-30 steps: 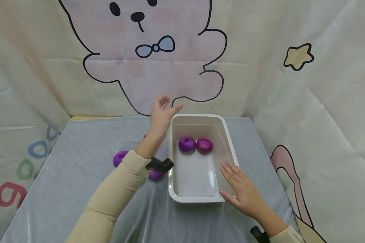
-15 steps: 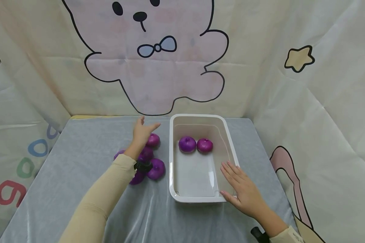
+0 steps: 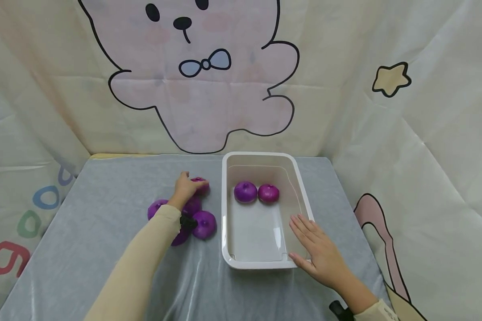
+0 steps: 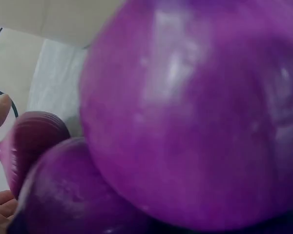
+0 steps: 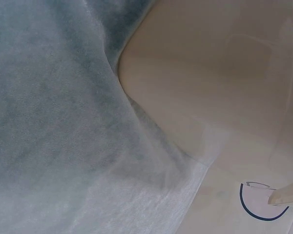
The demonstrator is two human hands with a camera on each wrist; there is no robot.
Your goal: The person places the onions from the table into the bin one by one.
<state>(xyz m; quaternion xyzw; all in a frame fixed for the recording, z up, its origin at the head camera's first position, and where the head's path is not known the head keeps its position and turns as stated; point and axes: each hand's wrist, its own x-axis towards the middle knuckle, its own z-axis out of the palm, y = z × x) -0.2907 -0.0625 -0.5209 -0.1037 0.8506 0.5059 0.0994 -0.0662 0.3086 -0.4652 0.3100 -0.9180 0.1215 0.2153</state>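
Observation:
My left hand [image 3: 184,189] reaches over the rearmost red onion [image 3: 203,191] of a group on the table, fingers behind it and thumb across its near side. In the left wrist view, that onion [image 4: 35,141] lies between the spread thumb and fingers, with a gap on the thumb side. Two larger-looking onions fill the foreground there. My right hand [image 3: 321,254] rests flat, fingers straight, on the right rim of a white plastic tub [image 3: 261,154]. Two red onions [image 3: 245,192] sit side by side toward the tub's back.
Several more red onions [image 3: 204,225] cluster left of the tub, partly hidden by the left wrist. A grey-blue cloth [image 3: 104,214] covers the table. Behind and beside it hang printed cream curtains [image 3: 325,67].
My left hand has moved from above the tub's back left corner, left and then down to the rearmost onion. The right hand stays on the rim.

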